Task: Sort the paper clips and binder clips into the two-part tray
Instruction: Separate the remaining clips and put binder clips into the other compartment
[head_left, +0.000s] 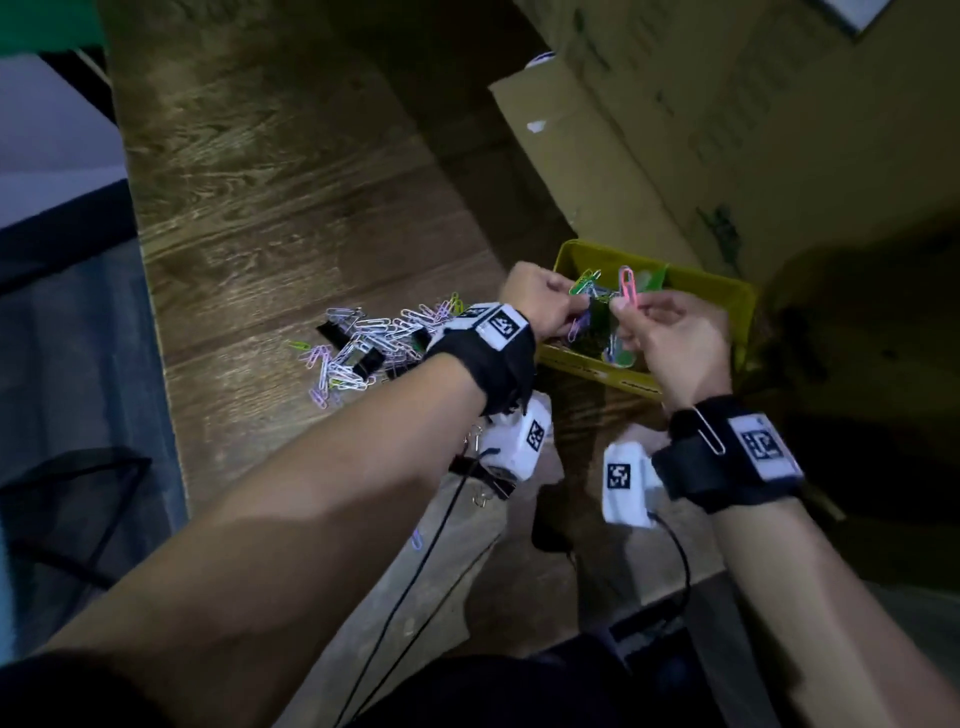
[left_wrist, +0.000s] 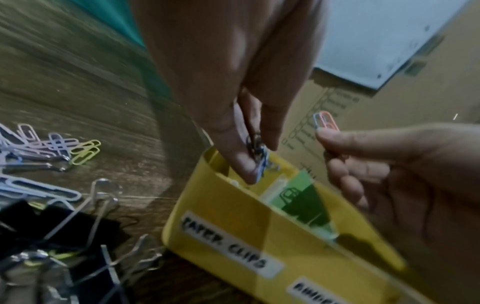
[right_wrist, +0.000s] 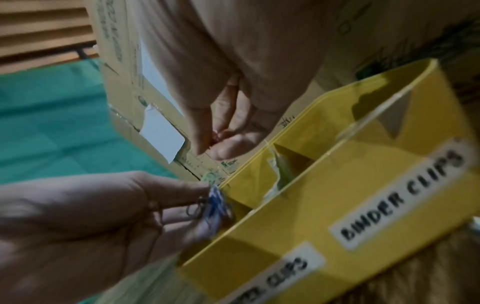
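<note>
A yellow two-part tray (head_left: 727, 291) stands on the wooden table, its front labelled "PAPER CLIPS" (left_wrist: 226, 240) and "BINDER CLIPS" (right_wrist: 400, 199), with a green divider (left_wrist: 298, 197) inside. My left hand (head_left: 569, 312) pinches a small tangle of paper clips (head_left: 584, 291) over the tray's left end; they look blue and white in the right wrist view (right_wrist: 214, 203). My right hand (head_left: 623, 306) pinches a pink paper clip (head_left: 628, 283) upright above the tray (left_wrist: 326, 121). A mixed pile of paper clips (head_left: 358, 348) and black binder clips (head_left: 366, 361) lies left of the tray.
Large cardboard boxes (head_left: 675, 130) stand right behind the tray. A black binder clip (head_left: 488, 483) lies on the table under my left wrist. One paper clip (head_left: 709, 431) hangs on my right wrist strap. Cables run along the table's near edge.
</note>
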